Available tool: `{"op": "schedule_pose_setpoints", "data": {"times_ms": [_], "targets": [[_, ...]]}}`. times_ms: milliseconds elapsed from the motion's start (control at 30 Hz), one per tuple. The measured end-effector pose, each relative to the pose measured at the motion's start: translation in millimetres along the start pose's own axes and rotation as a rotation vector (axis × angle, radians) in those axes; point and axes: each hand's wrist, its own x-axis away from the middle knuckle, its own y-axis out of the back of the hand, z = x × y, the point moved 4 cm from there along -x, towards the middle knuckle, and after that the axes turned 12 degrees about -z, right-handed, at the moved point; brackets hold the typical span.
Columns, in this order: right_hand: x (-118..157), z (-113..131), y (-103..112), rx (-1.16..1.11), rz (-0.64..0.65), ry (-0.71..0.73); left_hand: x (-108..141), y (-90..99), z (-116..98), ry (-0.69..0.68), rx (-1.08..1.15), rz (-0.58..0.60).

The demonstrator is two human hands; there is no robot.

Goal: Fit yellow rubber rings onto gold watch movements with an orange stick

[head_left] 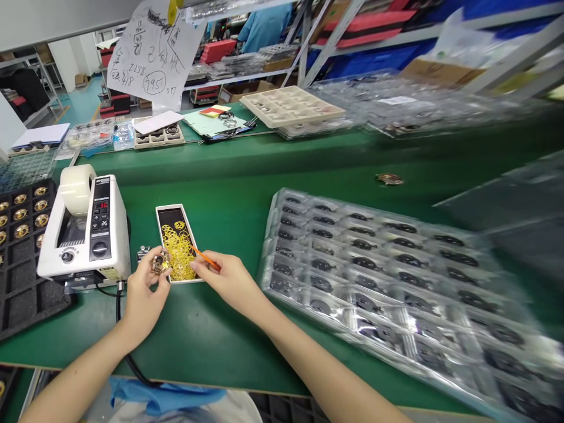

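Observation:
My left hand [147, 285] pinches a round metal watch case [160, 262] between thumb and fingers, close to the left side of a white-rimmed box [187, 216]. Inside that box lies a heap of thin yellow rings [178, 247]. In my right hand [227, 276] is a slim orange stick-like tool [207, 258], whose tip points toward the yellow rings. My right fingertips hover over or touch the box's right edge; I cannot tell which. A small metal piece [143, 252] sits just left of the watch case, partly behind my left hand.
At left stands a white tape dispenser [118, 235], its black cable [118, 317] running down past the table edge. Beyond it is a black tray [17, 294] with gold round parts. Clear plastic trays [343, 235] with dark parts fill the right. A lone metal part [389, 179] lies behind them.

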Motion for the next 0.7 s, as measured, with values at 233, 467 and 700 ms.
{"op": "schedule_pose_setpoints", "data": {"times_ms": [233, 467, 700], "targets": [[-1.3, -4.6, 10.9, 0.51, -0.093, 0.112, -0.1, -0.8, -1.6, 0.019, 0.03, -0.003], [-21.7, -16.5, 66.4, 1.076, -0.32, -0.149, -0.9, 2.0, -0.9, 0.03, 0.022, -0.024], [-35.0, -32.2, 84.3, 1.057, -0.224, -0.311, -3.3, 5.3, 4.2, 0.064, 0.04, -0.022]]}}
